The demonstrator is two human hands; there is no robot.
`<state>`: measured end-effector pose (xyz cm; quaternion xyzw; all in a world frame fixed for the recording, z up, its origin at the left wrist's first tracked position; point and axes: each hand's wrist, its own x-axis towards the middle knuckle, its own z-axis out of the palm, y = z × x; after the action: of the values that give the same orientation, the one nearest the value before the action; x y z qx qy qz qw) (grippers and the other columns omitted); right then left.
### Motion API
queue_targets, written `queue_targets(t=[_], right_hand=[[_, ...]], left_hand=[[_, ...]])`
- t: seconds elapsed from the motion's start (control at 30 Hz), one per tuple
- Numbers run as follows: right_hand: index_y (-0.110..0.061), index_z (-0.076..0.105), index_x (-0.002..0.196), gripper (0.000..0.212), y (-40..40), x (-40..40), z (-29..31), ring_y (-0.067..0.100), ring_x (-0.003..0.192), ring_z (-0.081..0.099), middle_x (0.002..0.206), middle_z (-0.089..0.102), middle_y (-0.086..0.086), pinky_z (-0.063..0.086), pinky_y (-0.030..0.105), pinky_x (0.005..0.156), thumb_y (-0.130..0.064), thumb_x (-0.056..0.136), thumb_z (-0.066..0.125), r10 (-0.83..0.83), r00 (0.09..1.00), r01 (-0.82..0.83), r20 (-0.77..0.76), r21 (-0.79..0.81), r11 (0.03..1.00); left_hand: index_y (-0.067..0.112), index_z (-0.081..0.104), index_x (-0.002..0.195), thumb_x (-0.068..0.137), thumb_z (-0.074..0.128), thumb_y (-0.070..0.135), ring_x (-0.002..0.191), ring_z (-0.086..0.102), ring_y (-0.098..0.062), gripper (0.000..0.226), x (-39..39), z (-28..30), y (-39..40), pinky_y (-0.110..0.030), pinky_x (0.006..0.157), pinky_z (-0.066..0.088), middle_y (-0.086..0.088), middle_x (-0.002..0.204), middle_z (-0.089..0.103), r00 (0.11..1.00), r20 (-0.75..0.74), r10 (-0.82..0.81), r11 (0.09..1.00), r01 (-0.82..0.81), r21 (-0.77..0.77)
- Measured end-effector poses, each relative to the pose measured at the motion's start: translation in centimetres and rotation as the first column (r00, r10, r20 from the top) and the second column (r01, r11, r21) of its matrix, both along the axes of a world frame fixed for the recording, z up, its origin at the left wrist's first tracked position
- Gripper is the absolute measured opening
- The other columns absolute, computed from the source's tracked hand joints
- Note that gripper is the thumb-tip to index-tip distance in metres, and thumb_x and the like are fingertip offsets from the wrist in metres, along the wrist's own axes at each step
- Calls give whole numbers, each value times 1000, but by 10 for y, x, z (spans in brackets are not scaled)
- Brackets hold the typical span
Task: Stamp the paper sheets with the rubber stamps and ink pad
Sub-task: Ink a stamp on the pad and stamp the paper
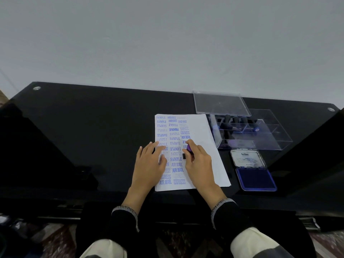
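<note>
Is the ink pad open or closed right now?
Open. The ink pad shows its blue inking surface, and its lid is folded back with the printed inside facing up.

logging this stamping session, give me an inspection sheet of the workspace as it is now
surface: glossy black table, set against a pale wall.
job's things: paper lies flat, its left part covered in blue prints such as SAMPLE, AIR MAIL, EXPRESS; ink pad open to its right, lid up; more stamps sit in a clear box.
clutter: clear lid lying behind the box.
grippers: left hand rests flat on the paper; right hand grips a stamp at the sheet.
cables: nothing seen.
surroundings: patterned floor below; dark sleeves and the person's knees at the near edge.
</note>
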<state>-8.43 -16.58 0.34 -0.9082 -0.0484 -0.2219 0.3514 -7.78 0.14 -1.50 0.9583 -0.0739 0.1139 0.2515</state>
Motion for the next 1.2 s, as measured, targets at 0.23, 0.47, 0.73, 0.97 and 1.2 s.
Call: queue_targets(t=[0.23, 0.47, 0.73, 0.97, 1.2], right_hand=[[-10, 55, 127, 32, -1, 13, 9, 12, 75, 46, 94, 61, 6, 38, 19, 69, -20, 96, 54, 17, 996, -24, -85, -79, 997], [-10, 54, 131, 36, 0, 9, 8, 12, 77, 49, 99, 63, 8, 44, 23, 73, -18, 96, 55, 12, 998, -15, -66, -42, 999], [-9, 57, 129, 36, 3, -5, -1, 10, 81, 56, 102, 65, 8, 48, 20, 77, -14, 94, 58, -7, 1000, 7, 4, 18, 1000], [-11, 53, 131, 35, 0, 11, 12, 13, 80, 50, 100, 63, 8, 49, 28, 78, -19, 97, 53, 12, 994, -18, -112, -56, 998], [-10, 55, 131, 37, 2, -3, -1, 13, 85, 59, 104, 64, 7, 47, 20, 78, -16, 95, 57, -13, 1000, 13, -21, 24, 1000]], left_hand=[[23, 54, 131, 96, 47, 26, 139, 33, -16, 35, 1, 1, 0, -39, 118, 15, 1, 144, 45, 1000, -3, 4, 1000, -4, -3], [24, 54, 131, 96, 47, 27, 139, 32, -15, 36, 0, 1, 0, -38, 118, 13, 2, 144, 44, 1000, -7, 10, 1000, -10, 2], [24, 54, 131, 96, 47, 27, 139, 33, -16, 35, 1, 0, 0, -38, 118, 14, 2, 144, 45, 1000, -7, 10, 1000, -10, 2], [24, 55, 130, 96, 47, 26, 139, 32, -16, 35, 0, -1, 0, -39, 118, 14, 2, 144, 45, 1000, -2, 10, 1000, -10, 2], [23, 55, 130, 96, 47, 26, 139, 33, -16, 35, 0, 0, 0, -39, 118, 15, 1, 144, 45, 1000, 4, 5, 1000, -5, -5]])
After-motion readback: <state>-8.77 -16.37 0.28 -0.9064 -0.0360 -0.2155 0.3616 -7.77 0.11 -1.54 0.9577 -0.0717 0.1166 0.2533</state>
